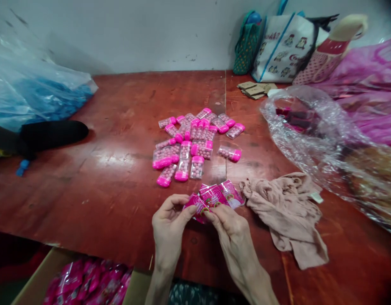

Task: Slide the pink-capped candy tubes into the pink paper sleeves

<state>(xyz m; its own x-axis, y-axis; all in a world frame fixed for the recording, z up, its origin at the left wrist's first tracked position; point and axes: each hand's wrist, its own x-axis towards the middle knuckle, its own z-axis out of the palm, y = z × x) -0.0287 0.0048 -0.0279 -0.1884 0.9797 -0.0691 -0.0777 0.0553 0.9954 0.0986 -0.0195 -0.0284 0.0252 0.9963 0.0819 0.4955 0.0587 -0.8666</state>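
Near the front of the table, my left hand (170, 224) is closed, with thumb and fingers pinching a small pink printed wrapper (195, 202). My right hand (231, 226) grips the same wrapper at its right edge, between thumb and fingers. More pink printed wrappers (228, 192) fan out just behind my right fingers; whether that hand holds them too is partly hidden. Beyond my hands lies a loose pile of clear little candy containers (184, 156) with pink caps, filled with pale pink balls. A single container (229, 153) lies a little apart on the right.
A crumpled beige cloth (287, 216) lies right of my hands. Clear plastic (309, 144) and a pink bag (370, 84) spread along the right side. At the left are a bag of blue items (45, 95) and a black object (54, 132). Below the edge, a cardboard box (36, 277) holds pink packets.
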